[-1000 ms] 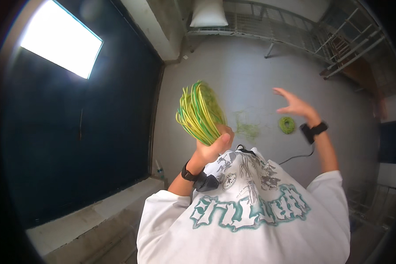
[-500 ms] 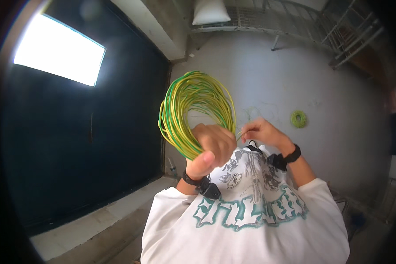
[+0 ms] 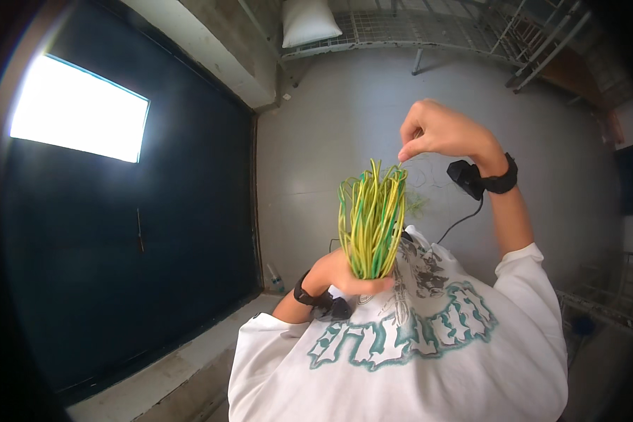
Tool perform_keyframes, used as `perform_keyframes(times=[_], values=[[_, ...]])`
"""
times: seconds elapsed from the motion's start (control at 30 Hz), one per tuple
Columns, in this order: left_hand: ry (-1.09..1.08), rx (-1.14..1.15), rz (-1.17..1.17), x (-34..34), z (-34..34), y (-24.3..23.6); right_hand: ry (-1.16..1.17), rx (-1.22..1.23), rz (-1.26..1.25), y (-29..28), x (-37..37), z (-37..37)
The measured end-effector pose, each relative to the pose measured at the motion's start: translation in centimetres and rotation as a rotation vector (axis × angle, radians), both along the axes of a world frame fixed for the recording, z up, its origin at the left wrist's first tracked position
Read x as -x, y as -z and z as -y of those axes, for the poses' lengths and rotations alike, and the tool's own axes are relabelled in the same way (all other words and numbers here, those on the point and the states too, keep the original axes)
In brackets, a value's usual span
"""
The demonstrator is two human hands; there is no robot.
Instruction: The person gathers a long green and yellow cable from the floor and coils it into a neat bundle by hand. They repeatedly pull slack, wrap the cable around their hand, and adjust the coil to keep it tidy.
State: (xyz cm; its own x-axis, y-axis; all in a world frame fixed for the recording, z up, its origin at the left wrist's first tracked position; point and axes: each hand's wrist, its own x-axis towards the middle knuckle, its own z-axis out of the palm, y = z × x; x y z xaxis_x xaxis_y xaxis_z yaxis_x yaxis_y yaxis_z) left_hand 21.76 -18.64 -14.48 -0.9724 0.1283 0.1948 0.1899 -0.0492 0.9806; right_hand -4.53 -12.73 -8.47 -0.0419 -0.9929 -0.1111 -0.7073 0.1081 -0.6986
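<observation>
Indoor room, sleeping quarters by the look of it, dorm or bunk-room type; can't tell if private or shared. Main evidence: metal bed frame (image 3: 373,32) along the far side, wire-mesh base showing, white pillow (image 3: 309,22) on its left end. More pale metal rails (image 3: 552,53) at upper right, bunk or ladder style, exact form unclear. Plain grey floor (image 3: 309,141), rough concrete-like pillar (image 3: 218,42), big dark door-like panel (image 3: 91,281) at left with bright glazed pane (image 3: 81,109), pale ledge (image 3: 162,366) below it. Basic, unfinished-looking finishes throughout.
</observation>
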Motion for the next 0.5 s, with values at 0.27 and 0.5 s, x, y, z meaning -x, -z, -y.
perform_keyframes(times=[0.27, 0.5], values=[[-0.15, 0.315, -0.054, 2.3, -0.6, 2.4, 0.148, 0.219, -0.031, -1.8, -4.4, -0.7], [-0.431, 0.86, -0.182, 3.7, 0.6, 4.4, 0.407, 0.05, 0.171, -1.3, -6.7, -0.9]])
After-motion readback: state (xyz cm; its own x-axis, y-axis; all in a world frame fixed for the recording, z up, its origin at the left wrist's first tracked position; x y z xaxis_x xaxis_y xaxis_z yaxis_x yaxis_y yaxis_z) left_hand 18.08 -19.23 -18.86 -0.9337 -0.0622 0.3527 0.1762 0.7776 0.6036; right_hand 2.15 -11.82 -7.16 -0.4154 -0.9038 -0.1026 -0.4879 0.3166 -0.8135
